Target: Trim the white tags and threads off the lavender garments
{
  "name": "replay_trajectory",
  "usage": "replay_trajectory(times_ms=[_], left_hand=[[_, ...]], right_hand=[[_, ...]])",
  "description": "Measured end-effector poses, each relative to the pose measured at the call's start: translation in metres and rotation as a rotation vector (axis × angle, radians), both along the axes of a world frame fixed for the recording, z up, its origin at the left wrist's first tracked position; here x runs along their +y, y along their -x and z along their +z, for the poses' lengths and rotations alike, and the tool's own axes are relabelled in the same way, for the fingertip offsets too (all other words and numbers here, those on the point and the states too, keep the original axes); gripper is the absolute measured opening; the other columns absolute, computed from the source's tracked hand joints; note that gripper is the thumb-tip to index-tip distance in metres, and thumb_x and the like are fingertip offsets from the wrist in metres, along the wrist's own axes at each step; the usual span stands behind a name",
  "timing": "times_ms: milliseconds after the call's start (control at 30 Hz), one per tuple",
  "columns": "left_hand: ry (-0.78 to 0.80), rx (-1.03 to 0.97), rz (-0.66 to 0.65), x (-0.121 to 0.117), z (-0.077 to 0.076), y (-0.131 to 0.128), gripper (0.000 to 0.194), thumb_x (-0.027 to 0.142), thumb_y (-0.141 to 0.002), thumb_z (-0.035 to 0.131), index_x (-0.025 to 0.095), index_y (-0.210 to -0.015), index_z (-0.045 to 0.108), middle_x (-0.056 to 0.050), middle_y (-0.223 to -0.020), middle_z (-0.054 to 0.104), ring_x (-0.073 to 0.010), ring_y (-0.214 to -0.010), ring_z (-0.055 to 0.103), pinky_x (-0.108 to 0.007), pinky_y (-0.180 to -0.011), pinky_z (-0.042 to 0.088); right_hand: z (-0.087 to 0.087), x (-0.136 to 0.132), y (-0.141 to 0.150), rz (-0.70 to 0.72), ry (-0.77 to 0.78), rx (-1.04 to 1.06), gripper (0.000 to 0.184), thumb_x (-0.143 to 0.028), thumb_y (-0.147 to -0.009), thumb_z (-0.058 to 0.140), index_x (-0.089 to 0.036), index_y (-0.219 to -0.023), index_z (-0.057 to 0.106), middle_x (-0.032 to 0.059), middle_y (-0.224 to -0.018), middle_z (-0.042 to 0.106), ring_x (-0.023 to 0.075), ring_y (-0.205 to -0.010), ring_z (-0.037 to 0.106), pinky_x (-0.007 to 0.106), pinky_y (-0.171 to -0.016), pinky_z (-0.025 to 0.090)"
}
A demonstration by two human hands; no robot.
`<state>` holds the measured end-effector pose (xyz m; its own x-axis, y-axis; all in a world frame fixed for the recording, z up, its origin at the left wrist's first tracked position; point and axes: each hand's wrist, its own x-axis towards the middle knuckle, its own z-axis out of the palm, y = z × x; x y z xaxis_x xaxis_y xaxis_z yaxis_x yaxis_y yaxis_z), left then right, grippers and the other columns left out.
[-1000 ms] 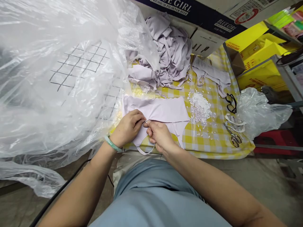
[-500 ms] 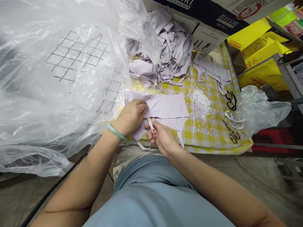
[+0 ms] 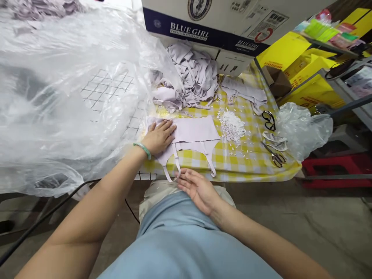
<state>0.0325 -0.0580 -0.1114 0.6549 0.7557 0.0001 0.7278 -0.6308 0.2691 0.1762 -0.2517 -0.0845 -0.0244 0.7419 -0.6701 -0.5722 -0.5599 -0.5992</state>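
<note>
Plainly, the top (image 3: 196, 131) is light, limp stuff: from here I'd judge it soft and a little stretchy, hard to break but quick to crease or slide on the checked cover (image 3: 250, 164). I'd take it by the broad far edge (image 3: 194, 121), pinched between finger and thumb, since the thin straps (image 3: 176, 159) seem likely to twist or snag. It lies flat, roughly at twelve o'clock from the right hand (image 3: 199, 190), straps trailing toward six. The left hand (image 3: 159, 137) rests on the top's nine o'clock end, palm down, fingers spread, pressing rather than gripping. The right hand is off the main cloth, palm turned up and fingers loosely open, the tips right by a strap's loop; whether they touch it, I can't tell.
</note>
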Motion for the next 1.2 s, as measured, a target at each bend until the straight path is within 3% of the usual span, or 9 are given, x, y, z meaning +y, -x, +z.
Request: replay_trajectory(times_ms=[133,267,400,600,700,867,1000,1100,1200], left_hand=[[-0.127,-0.124,0.055,-0.004,0.007,0.006,0.042,0.026,-0.095,0.034,0.012,-0.121,0.063,-0.014,-0.136,0.058,-0.0252,-0.128,0.051,-0.043,-0.111,0.035],[-0.192,-0.090,0.099,-0.015,0.012,-0.005,0.046,0.033,-0.097,0.035,0.014,-0.136,0.052,-0.015,-0.151,0.041,-0.0307,-0.141,0.036,-0.053,-0.114,0.027],[-0.107,0.027,0.134,-0.019,0.004,-0.014,0.059,0.048,-0.096,0.036,0.018,-0.147,0.039,-0.014,-0.159,0.025,-0.0355,-0.146,0.022,-0.062,-0.115,0.018],[-0.033,0.040,0.150,-0.014,-0.006,-0.002,0.061,0.052,-0.096,0.036,0.022,-0.149,0.034,-0.011,-0.159,0.025,-0.0315,-0.147,0.021,-0.060,-0.117,0.014],[-0.035,-0.140,0.179,-0.011,-0.003,0.006,0.049,0.045,-0.095,0.042,0.021,-0.136,0.050,-0.013,-0.151,0.041,-0.0293,-0.141,0.036,-0.055,-0.115,0.025],[-0.083,-0.386,0.629,0.005,0.011,0.021,0.038,0.045,-0.088,0.053,0.014,-0.109,0.063,-0.014,-0.109,0.064,-0.0230,-0.094,0.064,-0.035,-0.082,0.052],[0.120,-0.227,0.730,0.020,0.021,0.022,0.043,0.048,-0.074,0.068,0.017,-0.103,0.061,-0.005,-0.079,0.063,-0.0207,-0.070,0.058,-0.030,-0.063,0.044],[0.192,-0.255,0.748,0.022,0.029,0.017,0.020,0.038,-0.075,0.066,0.020,-0.080,0.058,0.001,-0.065,0.053,-0.0155,-0.062,0.048,-0.027,-0.056,0.034],[0.357,-0.497,0.779,0.015,0.038,0.017,0.021,0.034,-0.076,0.064,0.019,-0.069,0.051,0.005,-0.062,0.043,-0.0103,-0.058,0.039,-0.023,-0.055,0.030]], right_hand=[[0.007,0.009,-0.026,0.033,-0.375,-0.671,0.025,-0.039,-0.088,0.056,-0.021,-0.104,0.064,0.0067,-0.114,0.066,0.0206,-0.110,0.059,0.037,-0.099,0.042],[0.008,0.072,-0.046,0.341,-0.760,-1.290,0.039,-0.037,-0.097,0.039,-0.022,-0.129,0.057,0.0074,-0.142,0.053,0.0208,-0.136,0.041,0.039,-0.117,0.025],[-0.011,0.140,-0.068,0.727,-0.696,-1.685,0.061,-0.047,-0.098,0.036,-0.013,-0.148,0.036,0.0096,-0.160,0.023,0.0277,-0.149,0.013,0.050,-0.120,0.004],[-0.033,0.155,-0.110,0.847,-0.555,-1.802,0.072,-0.058,-0.097,0.023,-0.015,-0.154,0.019,0.0077,-0.162,0.012,0.0267,-0.150,0.006,0.048,-0.121,0.004],[-0.033,0.151,-0.114,0.836,-0.565,-1.814,0.071,-0.057,-0.097,0.026,-0.014,-0.154,0.022,0.0088,-0.162,0.014,0.0276,-0.150,0.007,0.047,-0.120,0.004],[-0.028,0.153,-0.128,0.687,-0.729,-1.747,0.058,-0.045,-0.099,0.030,-0.014,-0.147,0.037,0.0132,-0.152,0.040,0.0262,-0.142,0.030,0.044,-0.117,0.020],[-0.025,0.165,-0.150,0.397,-0.566,-1.877,0.044,-0.039,-0.094,0.043,-0.015,-0.128,0.057,0.0166,-0.123,0.061,0.0321,-0.113,0.049,0.047,-0.097,0.037],[-0.027,0.177,-0.158,0.408,-0.472,-1.919,0.036,-0.042,-0.087,0.054,-0.019,-0.113,0.065,0.0149,-0.113,0.062,0.0335,-0.104,0.049,0.047,-0.089,0.037],[-0.027,0.186,-0.160,0.411,-0.473,-1.870,0.020,-0.036,-0.084,0.059,-0.020,-0.094,0.067,0.0122,-0.105,0.063,0.0314,-0.101,0.049,0.044,-0.086,0.037]])
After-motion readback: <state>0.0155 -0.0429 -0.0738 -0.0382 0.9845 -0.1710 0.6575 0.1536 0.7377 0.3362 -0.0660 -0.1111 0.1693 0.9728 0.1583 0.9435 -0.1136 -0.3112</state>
